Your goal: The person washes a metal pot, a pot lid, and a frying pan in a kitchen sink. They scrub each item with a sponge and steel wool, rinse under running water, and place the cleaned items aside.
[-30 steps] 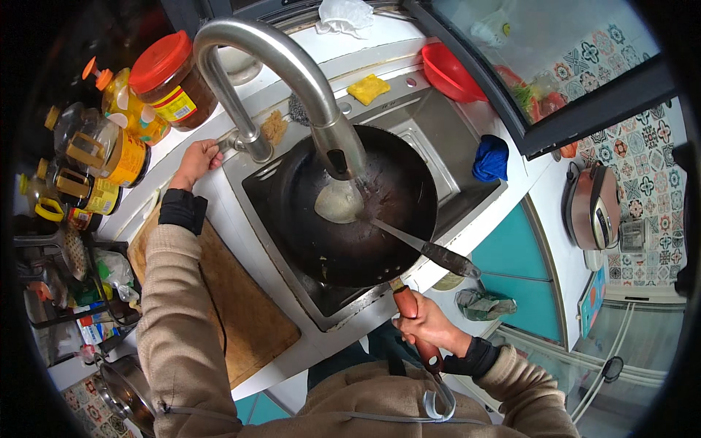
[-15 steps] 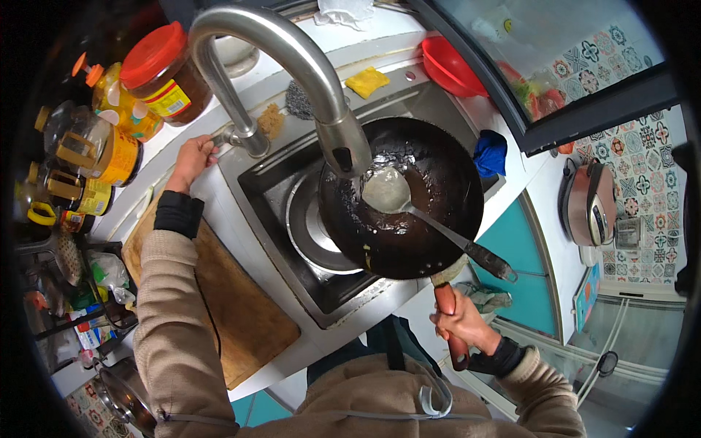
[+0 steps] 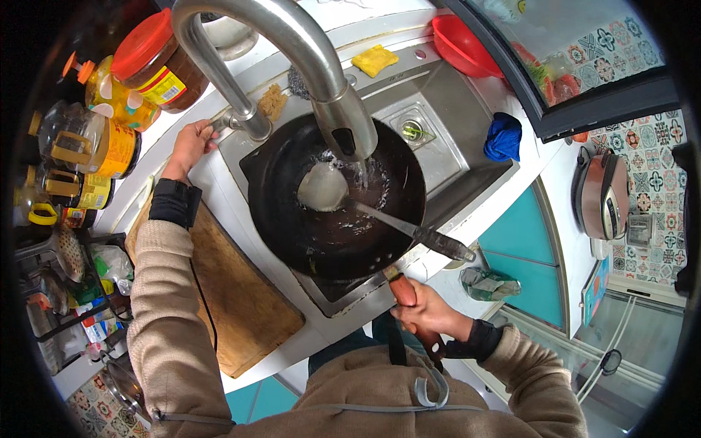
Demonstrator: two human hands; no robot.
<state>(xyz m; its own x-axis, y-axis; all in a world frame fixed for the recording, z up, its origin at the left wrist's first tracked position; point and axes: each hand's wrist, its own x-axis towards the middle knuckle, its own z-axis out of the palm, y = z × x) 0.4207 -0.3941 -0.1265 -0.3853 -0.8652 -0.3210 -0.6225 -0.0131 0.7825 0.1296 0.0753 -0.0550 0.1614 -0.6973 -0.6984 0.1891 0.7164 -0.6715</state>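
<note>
A dark wok [image 3: 296, 233] sits tilted over the steel sink [image 3: 445, 160], with a long-handled metal ladle or turner [image 3: 323, 186] resting in it. Water streams into the wok from the curved steel faucet [image 3: 328, 109]. My right hand [image 3: 431, 321] is closed round the wok's reddish wooden handle [image 3: 401, 292]. My left hand [image 3: 193, 146] has its fingers closed on the faucet's lever [image 3: 219, 125], left of the spout. A wooden cutting board [image 3: 248, 314] lies below my left forearm.
Several bottles and jars [image 3: 109, 146] line the left side, above a crowded rack [image 3: 80, 321]. At the back are a yellow cloth [image 3: 374, 60] and a red bowl [image 3: 464, 51]. A blue cloth [image 3: 502, 139] lies right of the sink; a rice cooker [image 3: 599, 193] stands on the right counter.
The wok swung right half a second ago and is now back to the left under the spout, moved by my right hand. Water in it splashes. My left hand stays on the lever.
</note>
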